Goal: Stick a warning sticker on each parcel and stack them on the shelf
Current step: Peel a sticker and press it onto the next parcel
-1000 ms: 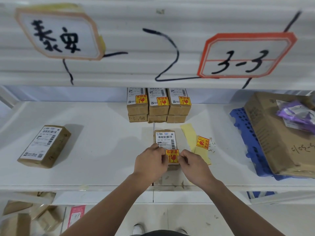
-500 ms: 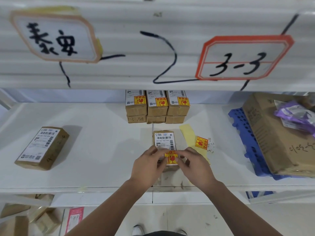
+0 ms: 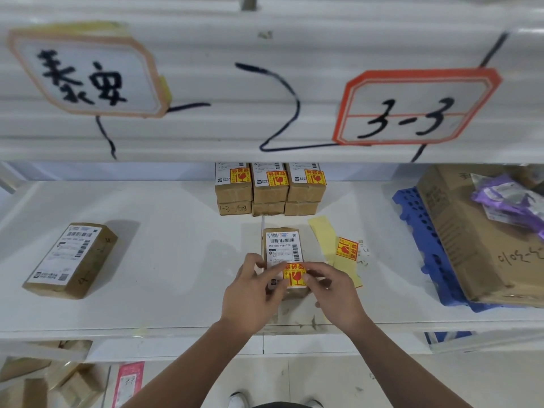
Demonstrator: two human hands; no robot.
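Note:
A small brown parcel (image 3: 282, 245) with a white shipping label lies on the white shelf (image 3: 164, 260) in front of me. A yellow-and-red warning sticker (image 3: 294, 275) sits on its near end. My left hand (image 3: 250, 293) holds the parcel's left side, thumb at the sticker's edge. My right hand (image 3: 335, 293) presses fingertips on the sticker's right edge. A yellow backing strip (image 3: 326, 240) with one more warning sticker (image 3: 347, 248) lies right of the parcel. Stickered parcels (image 3: 270, 187) are stacked two high at the back. An unstickered parcel (image 3: 70, 259) lies at the left.
A large cardboard box (image 3: 471, 240) with a purple bag (image 3: 512, 198) on top rests on a blue plastic pallet (image 3: 424, 240) at the right. The upper shelf front (image 3: 265, 83) carries handwritten labels. Below the shelf at the left lie more brown parcels (image 3: 44, 381).
Both hands have shifted slightly up the parcel, fingers smoothing the warning sticker; the view has tilted a little. The parcel stays in place.

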